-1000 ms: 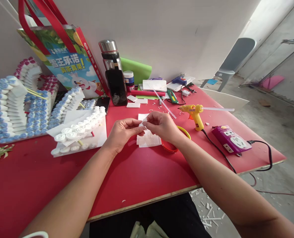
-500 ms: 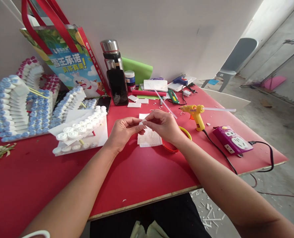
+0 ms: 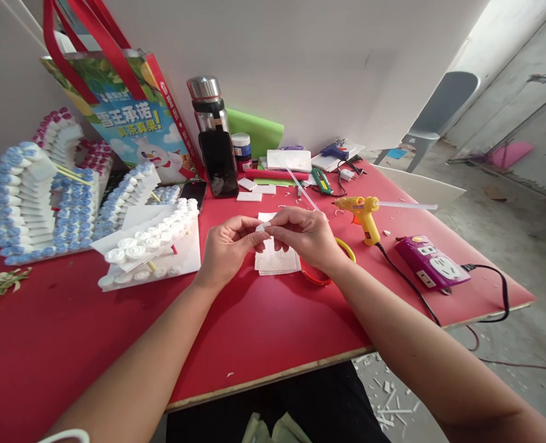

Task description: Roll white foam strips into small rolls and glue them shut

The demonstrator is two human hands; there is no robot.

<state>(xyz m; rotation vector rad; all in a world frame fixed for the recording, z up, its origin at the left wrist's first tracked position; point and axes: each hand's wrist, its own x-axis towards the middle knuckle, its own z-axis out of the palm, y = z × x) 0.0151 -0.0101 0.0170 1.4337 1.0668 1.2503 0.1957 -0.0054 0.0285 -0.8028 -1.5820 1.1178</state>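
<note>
Between my fingertips is a small piece of white tissue paper (image 3: 264, 227), bunched up and partly hidden. My left hand (image 3: 229, 246) pinches it from the left, and my right hand (image 3: 303, 237) pinches it from the right. Below the hands, a stack of white tissue sheets (image 3: 278, 261) lies on the red table (image 3: 273, 332). Scissors with red and yellow handles (image 3: 316, 278) lie partly under my right wrist. Left of my left hand stands a white board model (image 3: 150, 246) lined with rolled white paper flowers.
A yellow hot glue gun (image 3: 365, 218) and a purple power strip (image 3: 433, 261) with cords sit on the right. Behind are a phone (image 3: 218, 163) leaning on a steel flask (image 3: 205, 92), a green cutter (image 3: 321, 180) and a shopping bag (image 3: 130, 117). Blue flower models (image 3: 24, 203) stand left.
The fingertips have shifted slightly around the tissue piece, which looks more bunched now. Both hands stay at nearly the same place, and the view has moved a little.
</note>
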